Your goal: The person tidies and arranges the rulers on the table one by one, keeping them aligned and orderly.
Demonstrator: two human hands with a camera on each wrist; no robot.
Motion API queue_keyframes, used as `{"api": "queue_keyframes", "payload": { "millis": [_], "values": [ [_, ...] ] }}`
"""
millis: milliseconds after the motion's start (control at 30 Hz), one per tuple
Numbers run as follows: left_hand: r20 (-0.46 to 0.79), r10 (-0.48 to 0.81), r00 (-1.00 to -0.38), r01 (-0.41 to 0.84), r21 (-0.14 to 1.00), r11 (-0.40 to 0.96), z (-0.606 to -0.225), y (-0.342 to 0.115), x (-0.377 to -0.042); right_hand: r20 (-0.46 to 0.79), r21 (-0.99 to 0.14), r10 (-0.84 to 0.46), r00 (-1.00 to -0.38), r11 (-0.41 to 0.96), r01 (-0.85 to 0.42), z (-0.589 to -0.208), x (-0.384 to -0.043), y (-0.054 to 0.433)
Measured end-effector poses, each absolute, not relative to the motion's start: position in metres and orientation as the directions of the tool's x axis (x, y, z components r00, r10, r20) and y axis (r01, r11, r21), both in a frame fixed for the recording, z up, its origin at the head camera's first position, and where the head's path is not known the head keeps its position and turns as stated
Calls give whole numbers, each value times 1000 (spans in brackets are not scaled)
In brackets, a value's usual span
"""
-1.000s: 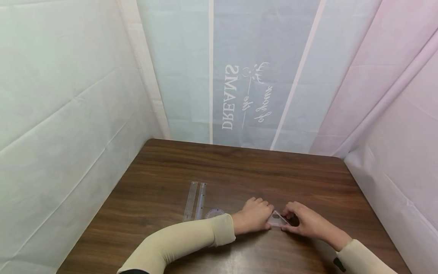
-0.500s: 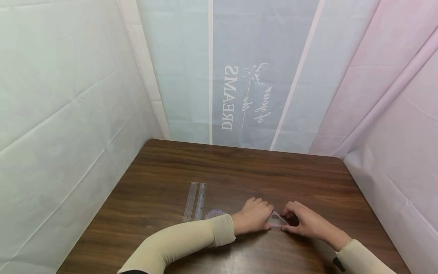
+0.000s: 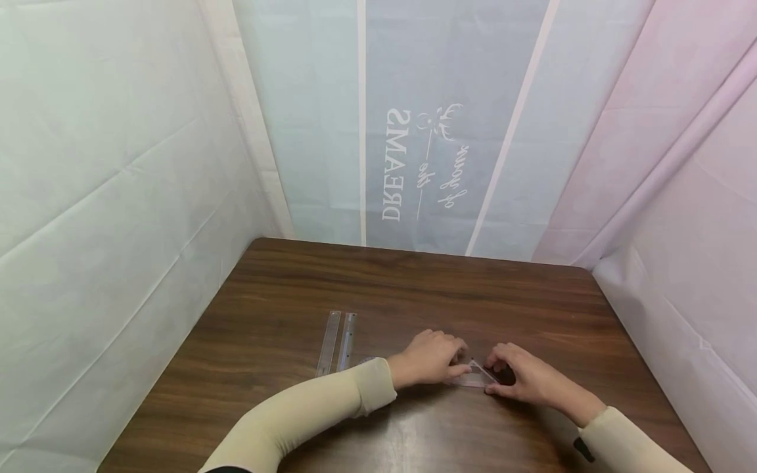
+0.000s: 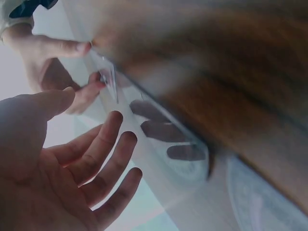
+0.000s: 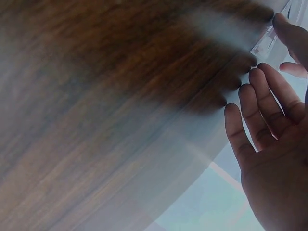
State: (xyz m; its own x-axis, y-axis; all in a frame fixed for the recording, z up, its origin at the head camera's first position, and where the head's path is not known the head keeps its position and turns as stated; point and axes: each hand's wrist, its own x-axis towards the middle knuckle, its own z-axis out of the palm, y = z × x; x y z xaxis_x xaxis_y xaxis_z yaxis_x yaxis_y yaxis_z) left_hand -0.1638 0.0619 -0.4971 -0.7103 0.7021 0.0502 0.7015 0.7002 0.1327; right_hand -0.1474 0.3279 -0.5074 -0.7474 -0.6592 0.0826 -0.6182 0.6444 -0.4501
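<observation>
A small clear set square [image 3: 478, 377] lies on the table between the two hands. The right hand [image 3: 523, 376] holds it at its right side, with the thumb at the lower corner and a finger by the sloping edge. To its left is the left hand [image 3: 432, 358], fingers loosely bent, the thumb close over the set square. The left wrist view has the left palm [image 4: 62, 168] with spread fingers gripping nothing. Beneath it is a clear plate with a rounded corner [image 4: 204, 166], its kind unclear. Relaxed right fingers [image 5: 260, 110] meet the tabletop in the right wrist view.
Two clear rulers, a left one [image 3: 328, 343] and a bluish one [image 3: 347, 341], lie side by side on the brown wooden table [image 3: 414, 282]. A protractor [image 3: 368, 359] is mostly hidden by the left sleeve. Cloth walls [image 3: 142, 197] border the table.
The left hand has risen slightly off the set square and moved a little left and away, uncovering more of it. The right hand has hardly moved.
</observation>
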Motion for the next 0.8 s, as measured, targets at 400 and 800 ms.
{"api": "queue_keyframes", "payload": {
  "millis": [400,800],
  "values": [
    [104,628,-771,634,217,742,-485,16,-185,100,-421,-627,-772,677,-604,-503,-152,324],
    [173,502,-848,531,253,809,-476,-60,-208,225,-329,-541,-811,741,-585,-489,-165,324]
  ]
}}
